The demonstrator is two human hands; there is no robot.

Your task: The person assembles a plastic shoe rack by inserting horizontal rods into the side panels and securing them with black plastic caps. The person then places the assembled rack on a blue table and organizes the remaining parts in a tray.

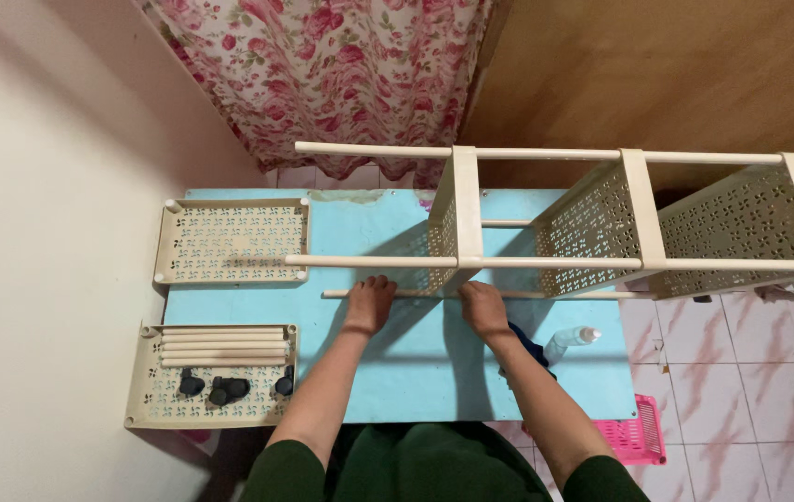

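Two hands rest on a light blue table [397, 372], and I am watching them from a camera on the head above. My left hand [370, 303] and right hand [483, 308] lie side by side, knuckles up, fingers curled down onto a thin cream rod [564, 295] that runs straight across under both and on past the right hand. I cannot tell whether the fingers wrap fully round it.

Just beyond the fingertips lies a cream plastic shelf rack [602, 223] on its side, with perforated trays threaded on long rods; most of it hangs off to the right of the right hand.

Far to the left of the left hand sit a loose perforated tray [230, 242] and, nearer me, a second tray holding spare rods [222, 346] and black caster wheels [228, 387].

In my judgement, the step goes best with the rod kept level, both hands pressing evenly, its end lined up squarely with the tray's corner socket before pushing.
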